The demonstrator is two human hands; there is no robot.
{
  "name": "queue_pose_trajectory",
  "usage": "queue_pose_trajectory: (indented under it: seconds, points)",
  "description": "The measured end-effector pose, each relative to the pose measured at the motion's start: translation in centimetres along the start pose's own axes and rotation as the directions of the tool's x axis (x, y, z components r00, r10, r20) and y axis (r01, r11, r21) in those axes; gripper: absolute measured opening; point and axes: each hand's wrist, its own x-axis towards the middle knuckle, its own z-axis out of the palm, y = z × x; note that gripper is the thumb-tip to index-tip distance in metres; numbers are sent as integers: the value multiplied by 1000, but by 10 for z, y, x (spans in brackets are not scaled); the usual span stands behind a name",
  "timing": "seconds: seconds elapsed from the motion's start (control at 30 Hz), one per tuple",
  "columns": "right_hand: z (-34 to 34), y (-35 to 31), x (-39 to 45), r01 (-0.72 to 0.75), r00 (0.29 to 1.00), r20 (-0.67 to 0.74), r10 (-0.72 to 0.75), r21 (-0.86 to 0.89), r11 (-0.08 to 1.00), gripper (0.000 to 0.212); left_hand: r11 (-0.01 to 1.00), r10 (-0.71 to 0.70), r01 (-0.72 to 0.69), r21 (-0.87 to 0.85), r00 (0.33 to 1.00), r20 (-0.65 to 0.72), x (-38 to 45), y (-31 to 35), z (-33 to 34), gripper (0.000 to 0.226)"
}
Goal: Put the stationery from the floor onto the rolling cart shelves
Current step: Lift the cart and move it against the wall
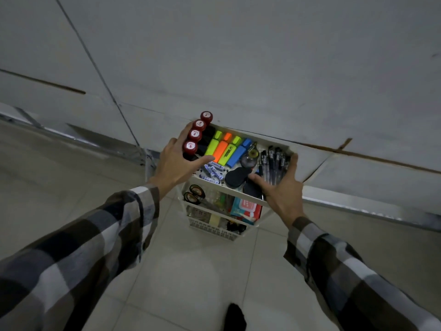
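A white rolling cart (256, 199) stands against the wall, seen from above. Its top shelf holds several red-capped bottles (195, 136), a row of highlighters (226, 149), black pens (274, 163), a tape dispenser (249, 158), small blue tubes (213, 170) and a black oval object (236, 176). My left hand (174, 163) grips the top shelf's left edge beside the bottles. My right hand (281, 187) grips the right front corner, thumb along the side. Lower shelves hold scissors (194, 194) and a red-and-teal pack (245, 210).
The cart's back is close to a grey wall with a skirting strip (358, 204). Pale tiled floor (191, 271) spreads in front of the cart. A dark foot or sock (235, 317) shows at the bottom edge.
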Motion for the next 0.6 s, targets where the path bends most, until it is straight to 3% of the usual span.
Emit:
queue_pose_trajectory:
  seconds: [0.6]
  points:
    - [61,-38,-6,-181,951,-250,182,28,983,125,988,149,-157,7,952,268,96,-11,-21,112]
